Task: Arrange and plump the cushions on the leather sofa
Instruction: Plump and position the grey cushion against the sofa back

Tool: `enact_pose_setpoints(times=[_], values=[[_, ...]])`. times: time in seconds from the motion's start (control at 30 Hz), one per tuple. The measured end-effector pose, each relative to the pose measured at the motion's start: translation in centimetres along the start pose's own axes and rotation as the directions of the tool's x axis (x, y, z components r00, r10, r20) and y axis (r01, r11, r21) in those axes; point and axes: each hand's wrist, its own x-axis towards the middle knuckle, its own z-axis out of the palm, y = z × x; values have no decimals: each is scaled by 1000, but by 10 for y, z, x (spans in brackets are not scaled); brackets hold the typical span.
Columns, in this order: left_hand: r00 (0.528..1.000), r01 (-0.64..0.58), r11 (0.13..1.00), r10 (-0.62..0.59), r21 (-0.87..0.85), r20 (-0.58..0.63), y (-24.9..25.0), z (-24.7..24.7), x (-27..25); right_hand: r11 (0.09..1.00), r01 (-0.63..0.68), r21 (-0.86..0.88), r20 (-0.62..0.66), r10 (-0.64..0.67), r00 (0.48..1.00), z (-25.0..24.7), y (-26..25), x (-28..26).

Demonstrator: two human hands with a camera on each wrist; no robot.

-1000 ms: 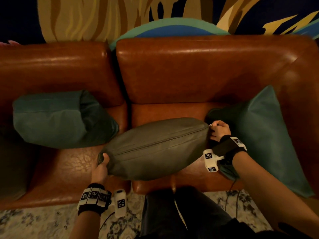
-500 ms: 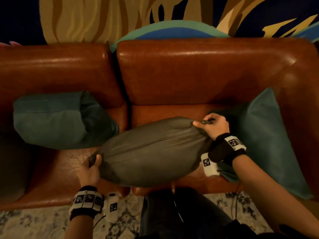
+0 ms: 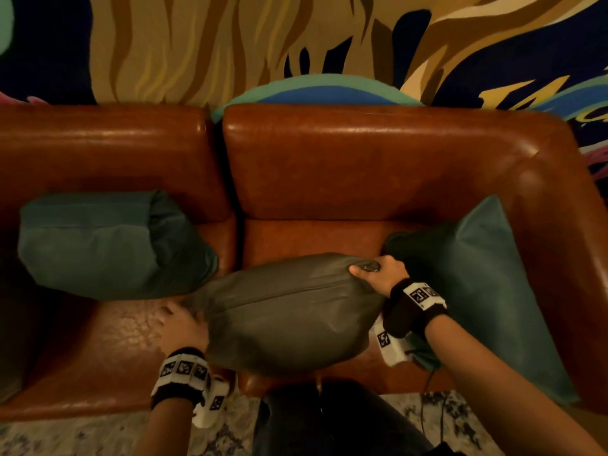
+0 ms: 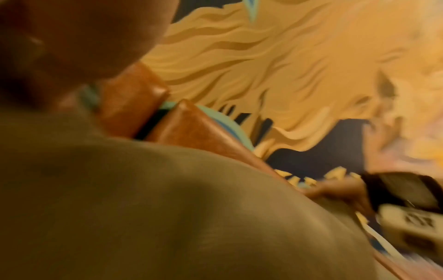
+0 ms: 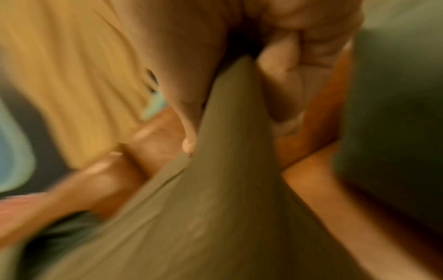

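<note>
While R hand (image 3: 378, 274) pinches grey cushion (image 3: 289, 314), L hand (image 3: 181, 327) presses.

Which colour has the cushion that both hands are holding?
The cushion is grey-olive and plain, without a pattern; the head view shows it best.

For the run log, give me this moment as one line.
grey cushion over sofa seat front | left hand at its left end, grip unclear | right hand pinches right corner | teal cushions either side
</note>
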Motion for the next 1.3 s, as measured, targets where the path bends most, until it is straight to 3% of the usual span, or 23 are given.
enact_pose_setpoints(times=[0.03,0.1,0.17,0.23,0.33,0.4,0.5,0.63,0.7,0.77,0.83,0.87,0.9,0.93,0.97,1.0,1.07,1.17,1.3], values=[[1000,-19,996,17,91,25,9,-2,-11,999,31,41,39,-33,999,4,-9,-8],[973,-168,958,124,232,194,30,-7,-38,979,71,191,143,-99,985,7,-35,-32],[869,-376,912,286,165,404,50,-9,-68,957,121,263,194,-175,965,7,-65,-57],[745,-492,870,437,-28,503,61,-12,-94,950,198,243,202,-249,947,6,-93,-81],[613,-632,739,662,-235,432,67,-19,-111,895,402,192,183,-435,882,8,-123,-113],[566,-620,662,749,-421,344,65,-18,-109,865,486,120,197,-501,843,14,-134,-125],[641,-477,599,738,-643,212,64,-5,-103,834,549,50,205,-547,812,36,-131,-119],[794,-496,700,605,-514,58,74,19,-99,843,537,0,161,-530,832,67,-102,-95],[852,-459,740,523,-491,-9,79,21,-88,763,582,-282,70,-588,806,70,-80,-79],[887,-422,769,461,-480,-41,85,15,-77,680,520,-517,-17,-616,788,53,-55,-59],[896,-390,773,445,-500,-12,86,8,-68,778,330,-535,-133,-463,876,22,-19,-26],[900,-364,770,435,-525,13,84,6,-66,875,149,-460,-210,-270,940,3,0,-10],[905,-342,769,425,-540,31,80,5,-63,944,-58,-326,-253,-28,967,-16,18,5],[909,-333,768,417,-547,31,75,8,-58,958,-221,-184,-237,175,956,-32,30,15],[915,-325,787,402,-525,36,68,11,-53,957,-287,-43,-179,275,945,-45,35,19],[922,-325,810,387,-489,29,62,14,-50,960,-259,111,-136,272,953,-52,36,22],[944,-310,820,324,-481,-58,60,15,-51,943,-75,324,-214,150,965,-53,22,18],[954,-281,807,175,-519,-243,82,6,-61,952,113,283,-367,-2,930,-43,-1,9],[904,-247,739,-57,-627,-424,81,-4,-40,946,273,174,-367,-195,910,-42,-15,-2]])
